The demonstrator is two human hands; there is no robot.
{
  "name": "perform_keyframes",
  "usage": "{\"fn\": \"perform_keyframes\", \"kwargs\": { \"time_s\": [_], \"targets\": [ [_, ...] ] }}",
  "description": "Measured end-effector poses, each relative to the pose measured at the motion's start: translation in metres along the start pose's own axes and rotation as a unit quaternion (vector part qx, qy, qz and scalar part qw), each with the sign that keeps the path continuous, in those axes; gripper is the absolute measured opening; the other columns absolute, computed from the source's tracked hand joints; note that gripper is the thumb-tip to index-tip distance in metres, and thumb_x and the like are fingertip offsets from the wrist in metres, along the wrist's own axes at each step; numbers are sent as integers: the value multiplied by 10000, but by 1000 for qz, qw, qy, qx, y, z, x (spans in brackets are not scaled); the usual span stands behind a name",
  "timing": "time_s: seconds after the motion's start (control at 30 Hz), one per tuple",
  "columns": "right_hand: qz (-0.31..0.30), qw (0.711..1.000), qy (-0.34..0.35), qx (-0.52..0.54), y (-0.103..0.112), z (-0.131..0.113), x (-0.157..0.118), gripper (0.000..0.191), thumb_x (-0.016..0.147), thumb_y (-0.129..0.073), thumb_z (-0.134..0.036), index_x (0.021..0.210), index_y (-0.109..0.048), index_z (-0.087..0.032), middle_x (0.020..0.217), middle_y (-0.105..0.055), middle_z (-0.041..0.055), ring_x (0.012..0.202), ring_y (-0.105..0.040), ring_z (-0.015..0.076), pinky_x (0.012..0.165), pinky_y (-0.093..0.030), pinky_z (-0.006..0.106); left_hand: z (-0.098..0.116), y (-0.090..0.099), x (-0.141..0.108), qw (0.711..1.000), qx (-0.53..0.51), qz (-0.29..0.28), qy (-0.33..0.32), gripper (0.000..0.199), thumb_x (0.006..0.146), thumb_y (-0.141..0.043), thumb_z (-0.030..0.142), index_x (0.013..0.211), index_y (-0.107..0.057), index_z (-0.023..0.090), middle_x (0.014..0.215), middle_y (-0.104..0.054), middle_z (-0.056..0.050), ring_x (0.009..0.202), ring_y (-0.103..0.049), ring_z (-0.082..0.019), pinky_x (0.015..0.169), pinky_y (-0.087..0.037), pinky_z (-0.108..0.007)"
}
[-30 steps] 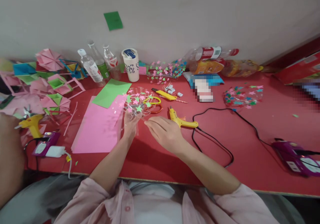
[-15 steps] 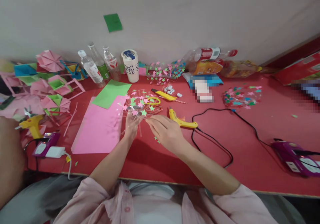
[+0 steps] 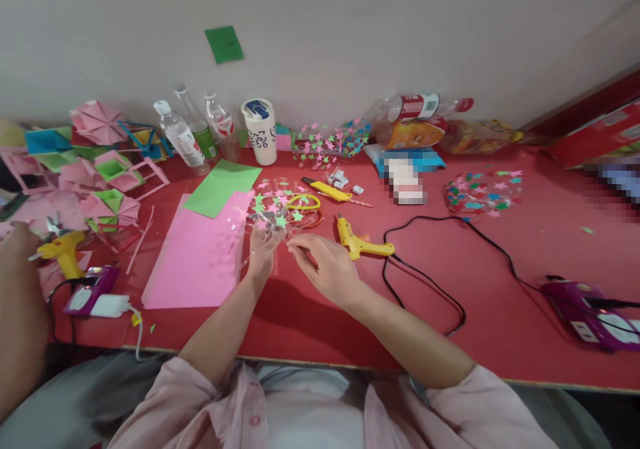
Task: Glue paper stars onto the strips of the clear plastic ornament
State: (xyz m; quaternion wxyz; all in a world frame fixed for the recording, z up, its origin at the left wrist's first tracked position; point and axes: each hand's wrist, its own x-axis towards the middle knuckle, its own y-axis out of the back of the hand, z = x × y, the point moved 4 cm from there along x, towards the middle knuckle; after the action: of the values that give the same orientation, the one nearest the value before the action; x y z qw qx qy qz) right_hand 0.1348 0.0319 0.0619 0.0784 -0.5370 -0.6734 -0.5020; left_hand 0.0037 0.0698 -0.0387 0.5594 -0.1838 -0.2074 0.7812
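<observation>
My left hand [image 3: 263,252] is closed on a clear plastic piece dotted with pink and green stars [image 3: 280,210], held above the red table. Close to its lower right edge, my right hand [image 3: 325,265] has thumb and fingertips pinched together; whatever they hold is too small to make out. Behind the plastic lie yellow-handled scissors [image 3: 311,201], partly hidden by it. A yellow glue gun [image 3: 367,246] lies just right of my right hand, and a yellow cutter [image 3: 331,190] lies farther back.
Pink sheets [image 3: 195,262] and a green sheet [image 3: 223,185] lie to the left. Bottles and a white cup [image 3: 261,135] stand behind. A black cord [image 3: 417,272] loops on the right. At far left, another person's arm [image 3: 20,315] reaches by a second glue gun [image 3: 65,252].
The starred plastic has turned slightly in my left hand. My right hand has shifted a little left, its fingers more bent. The other person's hand has come farther into view at far left.
</observation>
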Motion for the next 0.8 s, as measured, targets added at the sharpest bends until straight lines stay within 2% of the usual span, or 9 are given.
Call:
{"fn": "perform_keyframes", "kwargs": {
  "time_s": [0.23,0.53,0.8],
  "targets": [
    [2,1000,-13,4,-2,3,-1,229,888,-495,-142,1083,-604,-193,989,-711,62,926,-671,150,828,-545,273,2,-2,1,1000,-2,-13,-5,270,566,-797,241,773,-627,204,695,-632,33,645,-598,-89,647,-473,-212],
    [-25,1000,4,0,1,-2,0,196,893,-476,-130,980,-645,-174,962,-709,73,909,-669,142,803,-550,252,-2,0,3,999,19,-24,-12,228,601,-786,263,744,-625,186,680,-624,24,614,-583,-89,609,-466,-223],
    [-29,998,60,-18,-6,-2,-7,214,880,-440,-101,969,-622,-168,920,-706,80,870,-669,147,744,-555,248,-4,0,-2,999,23,-25,11,379,577,-798,240,871,-561,213,714,-637,38,621,-612,-105,639,-490,-245]
  ]
}}
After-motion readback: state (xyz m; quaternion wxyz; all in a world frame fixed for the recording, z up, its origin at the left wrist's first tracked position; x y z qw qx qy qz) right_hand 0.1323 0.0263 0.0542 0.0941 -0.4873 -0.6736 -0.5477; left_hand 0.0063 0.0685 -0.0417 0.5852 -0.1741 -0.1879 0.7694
